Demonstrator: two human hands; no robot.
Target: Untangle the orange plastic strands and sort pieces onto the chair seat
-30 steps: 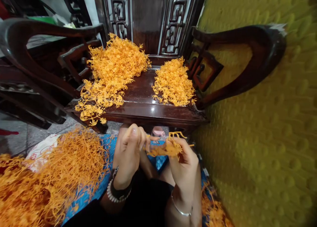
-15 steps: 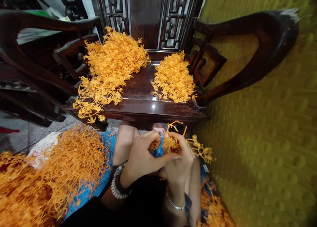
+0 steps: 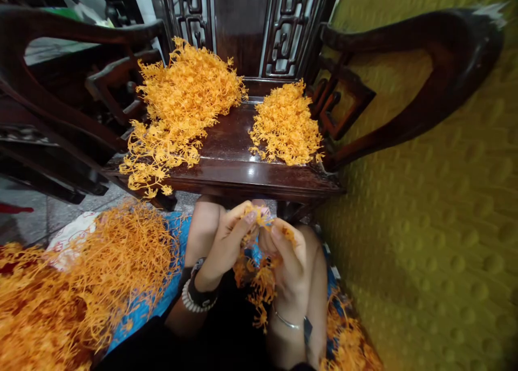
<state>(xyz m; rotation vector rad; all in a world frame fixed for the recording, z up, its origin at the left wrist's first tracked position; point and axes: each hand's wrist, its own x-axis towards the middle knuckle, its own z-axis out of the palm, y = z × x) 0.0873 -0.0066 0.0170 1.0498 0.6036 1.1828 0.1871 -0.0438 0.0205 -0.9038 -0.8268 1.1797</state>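
Note:
My left hand (image 3: 229, 247) and my right hand (image 3: 292, 260) are close together above my lap, thumbs and fingertips pinched. Between them they grip an orange branched plastic strand (image 3: 262, 284), thin-stemmed with small spidery ends. Part of it dangles below the hands over dark clothing, and a bit shows between the fingertips. The fingers hide where exactly each hand holds it. In front, on the seat of a dark wooden chair (image 3: 230, 136), lie a large heap of similar orange pieces (image 3: 190, 90) and a smaller heap (image 3: 286, 124).
At left, a big tangle of thin orange strands (image 3: 125, 252) spreads over blue sheeting (image 3: 137, 317) beside a white printed bag (image 3: 75, 233). More orange pieces (image 3: 350, 338) lie at lower right. Curved armrests (image 3: 457, 74) flank the seat; a yellow-green dimpled surface (image 3: 424, 241) rises at right.
My hands have turned, bringing their fingertips together at the strand. Orange ends that stuck out beyond my right hand now hang down between the hands.

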